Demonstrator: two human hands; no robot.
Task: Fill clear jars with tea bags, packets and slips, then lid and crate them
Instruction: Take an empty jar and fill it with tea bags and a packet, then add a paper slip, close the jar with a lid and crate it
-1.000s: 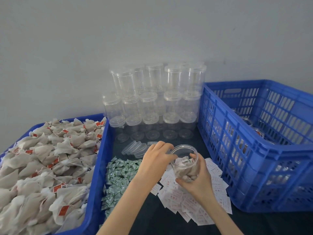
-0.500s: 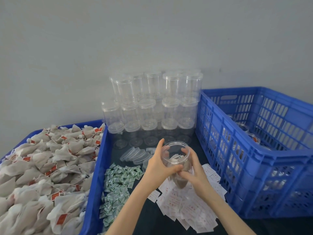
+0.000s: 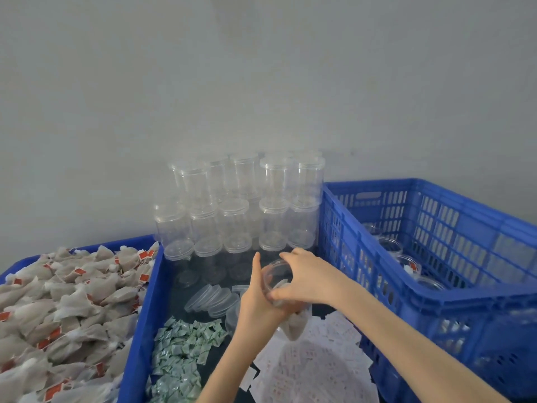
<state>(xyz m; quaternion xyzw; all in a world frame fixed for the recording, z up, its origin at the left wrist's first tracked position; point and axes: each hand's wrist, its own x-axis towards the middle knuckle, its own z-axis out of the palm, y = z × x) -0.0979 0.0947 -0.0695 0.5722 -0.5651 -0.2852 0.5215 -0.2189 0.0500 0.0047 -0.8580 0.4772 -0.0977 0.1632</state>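
Observation:
I hold a clear jar [image 3: 293, 327] tilted above the dark table, with tea bags showing in its lower part. My left hand [image 3: 255, 301] grips its left side, thumb pointing up. Over the jar's open mouth lies my right hand [image 3: 308, 280], fingers curled round the near rim. No lid shows on this jar. A heap of tea bags [image 3: 58, 301] fills the blue crate at the left. Green packets [image 3: 180, 350] and white slips [image 3: 313, 370] lie on the table below my hands. Loose clear lids [image 3: 212, 298] lean in a row just left of the jar.
Stacked empty lidded jars [image 3: 241, 205] stand against the wall behind my hands. A tall blue crate [image 3: 436, 298] stands at the right, several filled jars [image 3: 406, 263] inside it. Its near wall is close to my right forearm.
The jar has risen off the table and tilted. My right hand moved from the jar's right side to over its mouth. My left hand slid down its left side.

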